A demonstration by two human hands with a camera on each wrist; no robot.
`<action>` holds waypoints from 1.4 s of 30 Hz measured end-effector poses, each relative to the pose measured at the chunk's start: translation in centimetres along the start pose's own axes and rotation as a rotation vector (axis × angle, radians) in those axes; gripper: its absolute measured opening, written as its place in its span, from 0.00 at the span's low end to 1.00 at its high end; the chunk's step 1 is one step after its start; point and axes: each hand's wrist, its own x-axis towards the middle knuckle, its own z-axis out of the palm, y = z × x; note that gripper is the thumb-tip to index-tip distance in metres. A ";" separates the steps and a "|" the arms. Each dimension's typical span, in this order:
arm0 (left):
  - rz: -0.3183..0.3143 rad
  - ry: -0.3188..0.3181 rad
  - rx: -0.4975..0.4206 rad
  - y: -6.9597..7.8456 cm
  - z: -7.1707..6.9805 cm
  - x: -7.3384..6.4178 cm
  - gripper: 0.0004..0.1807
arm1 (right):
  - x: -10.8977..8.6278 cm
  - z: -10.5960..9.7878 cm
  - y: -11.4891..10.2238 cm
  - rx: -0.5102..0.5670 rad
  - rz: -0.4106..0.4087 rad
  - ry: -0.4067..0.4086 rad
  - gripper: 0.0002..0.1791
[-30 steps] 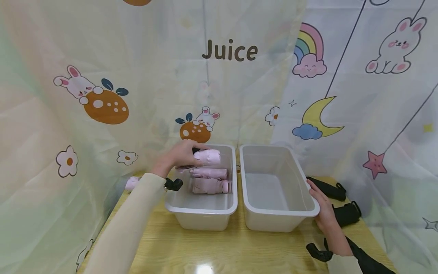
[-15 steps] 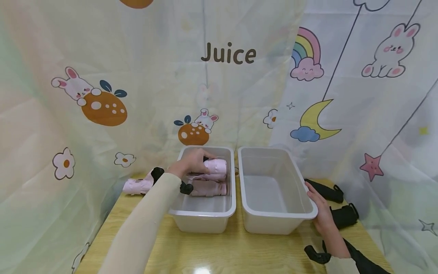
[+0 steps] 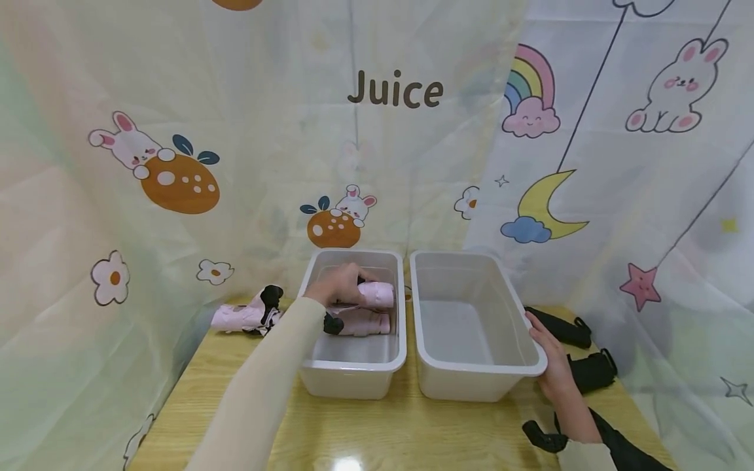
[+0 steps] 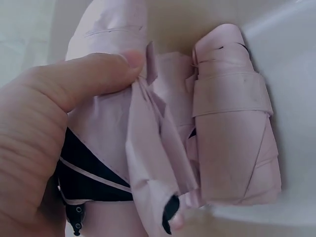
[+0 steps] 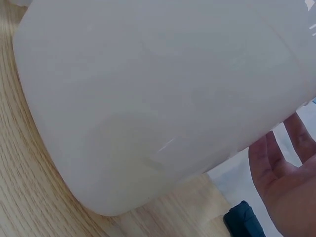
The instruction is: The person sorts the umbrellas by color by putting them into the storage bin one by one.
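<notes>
Inside the left white bin (image 3: 353,366), my left hand (image 3: 340,285) grips a folded pale pink umbrella (image 3: 378,294), thumb pressed across its loose fabric in the left wrist view. Beside it in the bin lies another rolled pink umbrella (image 4: 232,138), its strap wrapped round it. Part of a further pink roll (image 4: 173,89) shows between these two. My right hand (image 3: 556,366) rests against the right side of the second white bin (image 3: 483,369). Its fingers (image 5: 274,153), fairly straight, reach the bin's outer edge in the right wrist view.
Left of the bins, another pink umbrella (image 3: 235,318) with black parts lies on the wooden table (image 3: 377,432). Folded black umbrellas (image 3: 592,371) lie at the right, partly behind my right hand. A printed curtain (image 3: 265,98) hangs close behind the bins.
My left hand has lowered the pink umbrella deeper into the left bin, moving slightly right. More of the umbrella on the table's left now shows. My right hand stays on its bin.
</notes>
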 end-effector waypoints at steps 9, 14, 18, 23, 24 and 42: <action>0.023 -0.019 -0.090 -1.8 2.3 0.6 0.31 | 0.0 0.2 0.2 0.013 -0.002 -0.014 0.27; 0.030 -0.021 -0.077 -2.9 3.3 0.4 0.31 | -0.3 0.3 0.2 0.015 -0.011 -0.021 0.26; 0.041 0.020 -0.072 -2.9 3.2 0.5 0.31 | 0.0 0.1 0.1 0.025 -0.036 -0.031 0.27; 0.028 0.026 -0.004 -2.9 2.9 0.8 0.31 | 0.2 -0.1 0.2 0.034 -0.055 -0.043 0.26; 0.024 0.026 0.010 -2.9 2.9 0.9 0.31 | 0.2 -0.2 0.3 0.035 -0.057 -0.042 0.26; -0.048 -0.117 0.140 -2.1 3.5 0.6 0.35 | -0.2 0.1 0.3 0.012 -0.021 -0.019 0.27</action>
